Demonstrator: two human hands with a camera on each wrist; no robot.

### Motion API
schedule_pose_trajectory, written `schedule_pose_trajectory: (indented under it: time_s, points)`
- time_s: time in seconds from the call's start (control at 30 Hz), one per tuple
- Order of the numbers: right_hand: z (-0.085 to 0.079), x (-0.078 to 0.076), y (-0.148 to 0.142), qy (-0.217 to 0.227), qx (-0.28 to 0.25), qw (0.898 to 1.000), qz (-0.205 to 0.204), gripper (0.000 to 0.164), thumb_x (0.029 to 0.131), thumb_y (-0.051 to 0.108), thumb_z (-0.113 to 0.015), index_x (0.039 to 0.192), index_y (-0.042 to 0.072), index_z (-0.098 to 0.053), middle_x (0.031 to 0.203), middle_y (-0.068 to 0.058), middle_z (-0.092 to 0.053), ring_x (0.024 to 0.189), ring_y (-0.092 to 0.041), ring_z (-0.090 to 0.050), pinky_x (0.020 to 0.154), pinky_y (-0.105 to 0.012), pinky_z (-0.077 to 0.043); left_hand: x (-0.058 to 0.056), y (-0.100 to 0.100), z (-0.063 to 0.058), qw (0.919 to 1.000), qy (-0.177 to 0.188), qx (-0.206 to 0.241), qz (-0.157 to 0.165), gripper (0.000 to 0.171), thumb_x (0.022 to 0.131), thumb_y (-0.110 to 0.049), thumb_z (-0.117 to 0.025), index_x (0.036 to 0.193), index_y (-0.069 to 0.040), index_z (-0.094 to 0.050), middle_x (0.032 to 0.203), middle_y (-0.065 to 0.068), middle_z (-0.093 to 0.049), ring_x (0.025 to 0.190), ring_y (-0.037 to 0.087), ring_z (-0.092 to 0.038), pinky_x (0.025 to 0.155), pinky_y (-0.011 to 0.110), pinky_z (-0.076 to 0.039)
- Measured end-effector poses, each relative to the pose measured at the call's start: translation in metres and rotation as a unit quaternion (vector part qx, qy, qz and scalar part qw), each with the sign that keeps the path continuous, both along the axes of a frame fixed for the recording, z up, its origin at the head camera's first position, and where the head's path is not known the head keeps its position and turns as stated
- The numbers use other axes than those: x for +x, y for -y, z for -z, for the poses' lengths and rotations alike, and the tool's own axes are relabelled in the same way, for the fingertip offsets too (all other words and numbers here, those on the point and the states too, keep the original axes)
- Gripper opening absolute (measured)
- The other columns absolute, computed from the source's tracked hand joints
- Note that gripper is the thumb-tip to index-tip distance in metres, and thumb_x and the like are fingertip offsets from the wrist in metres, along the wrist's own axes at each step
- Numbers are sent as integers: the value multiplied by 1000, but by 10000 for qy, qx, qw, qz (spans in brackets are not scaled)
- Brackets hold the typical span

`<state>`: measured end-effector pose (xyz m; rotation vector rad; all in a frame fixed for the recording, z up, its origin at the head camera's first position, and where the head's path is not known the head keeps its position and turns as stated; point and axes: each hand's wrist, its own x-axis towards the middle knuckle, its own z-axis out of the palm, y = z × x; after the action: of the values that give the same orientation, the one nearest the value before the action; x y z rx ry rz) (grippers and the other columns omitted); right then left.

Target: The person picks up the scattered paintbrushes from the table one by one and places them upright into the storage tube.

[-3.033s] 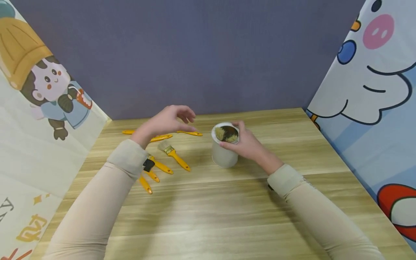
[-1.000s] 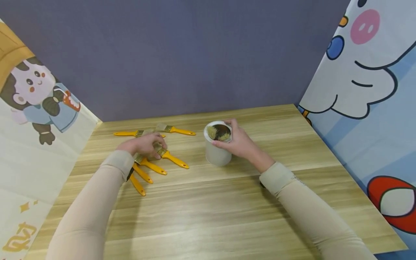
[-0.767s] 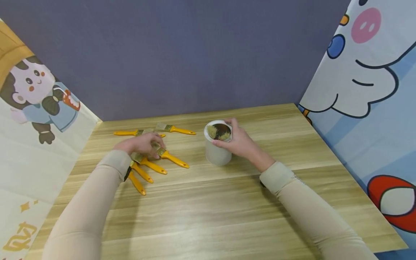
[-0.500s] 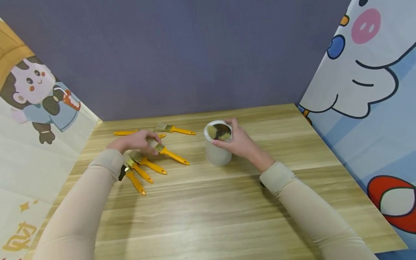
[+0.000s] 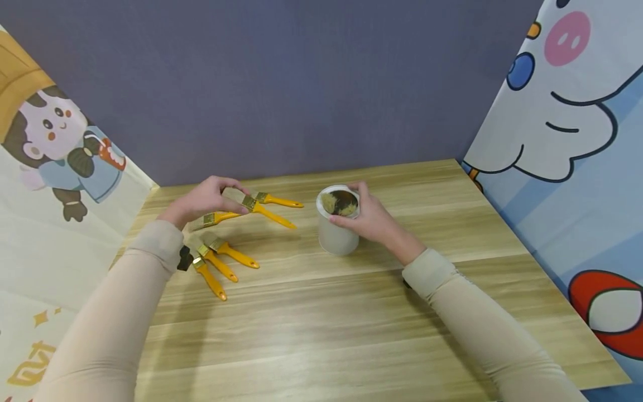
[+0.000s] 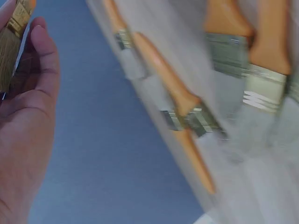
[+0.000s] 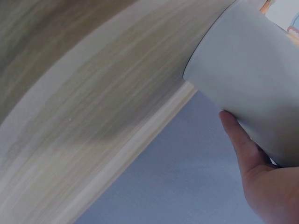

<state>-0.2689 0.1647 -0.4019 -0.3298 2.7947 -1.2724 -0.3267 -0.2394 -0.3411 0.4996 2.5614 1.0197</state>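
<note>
My left hand (image 5: 208,198) pinches a yellow-handled paintbrush (image 5: 273,215) near its metal band, lifted above the wooden table. Its bristles point back to the left and its handle slants down to the right. The left wrist view shows that brush's bristles (image 6: 10,51) beside my curled fingers. A white can (image 5: 339,237) stands upright on the table with bristle ends (image 5: 329,202) showing inside its mouth. My right hand (image 5: 374,220) grips the can's rim from the right, thumb at the front; the right wrist view shows a finger along the can's side (image 7: 252,74).
Three paintbrushes (image 5: 221,262) lie fanned out left of the can. More brushes (image 5: 283,201) lie near the table's back edge, partly behind the left hand. A dark grey wall (image 5: 311,84) rises behind, and printed cartoon panels flank the table (image 5: 321,324).
My left hand moved from over the can to the brushes, took hold of a paintbrush by its metal band, and raised it off the table. The right hand stays on the can.
</note>
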Motion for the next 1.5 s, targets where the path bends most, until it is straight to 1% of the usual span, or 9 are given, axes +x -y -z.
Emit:
schedule_pose_trajectory:
  time_s: [0.07,0.2,0.3,0.47,0.67,0.8,0.97,1.13,1.5]
  points:
    - [0,-1,0,-21,0,10000,2,109,85,61,-82,163,12,-25,154,-29,-50,139,-46,-56,113,-63,-49,-1,-6,-12,9997,-236,31,-70,48,90,-33,-87,132,-16,-72,130,10,-61,118,32,-54,100,50,-47]
    - [-1,-1,0,-63,-37,10000,4,108,85,60,-83,163,12,-25,152,-29,-51,138,-46,-57,112,-63,-50,-4,-23,-37,9977,-433,458,-232,44,91,-25,-87,131,-17,-70,97,1,-59,83,22,-54,77,34,-50]
    - [-2,-1,0,-2,-42,10000,4,108,85,60,-83,163,13,-25,153,-29,-51,138,-45,-57,112,-63,-50,-5,-38,-54,9944,-379,961,-229,52,93,-17,-85,139,-17,-63,113,1,-74,98,21,-70,81,31,-60]
    - [-2,0,0,73,-19,10000,-7,109,85,62,-82,163,12,-25,157,-27,-48,140,-44,-55,113,-63,-49,-6,-67,-77,9848,-396,1689,-120,63,93,-13,-84,147,-19,-53,123,2,-76,110,21,-73,92,28,-59]
    - [-2,-1,0,34,-13,10000,-9,110,85,64,-82,163,11,-25,158,-27,-48,142,-44,-55,114,-63,-48,-6,-104,-101,9461,-130,3237,0,63,89,-2,-84,143,-13,-54,121,10,-77,110,25,-73,92,29,-61]
    - [-1,-2,1,62,-29,10000,-46,110,85,65,-81,163,12,-24,157,-27,-48,142,-44,-55,115,-62,-48,-6,-125,-112,9295,-45,3680,242,66,88,2,-83,145,-11,-53,115,12,-77,108,26,-74,90,30,-63]
    - [-1,-2,-1,86,-69,9999,-85,110,85,66,-81,163,13,-24,159,-26,-47,144,-43,-53,116,-63,-47,-8,-144,-112,9469,-392,3142,562,56,90,-1,-83,140,-9,-61,116,11,-78,109,24,-75,93,32,-62]
    - [-2,-3,-1,147,-13,9999,-62,111,86,68,-79,164,13,-23,161,-26,-44,146,-44,-51,117,-64,-45,-10,-157,-95,9680,-699,2259,836,46,90,-9,-86,132,-11,-67,115,8,-76,106,24,-74,94,40,-61]
    - [1,0,0,9,-122,9999,-68,105,87,61,-81,161,12,-25,153,-26,-51,138,-42,-58,112,-61,-51,-9,-164,-45,9849,-374,1343,1024,47,90,-15,-87,131,-11,-66,115,10,-73,102,24,-71,94,40,-60]
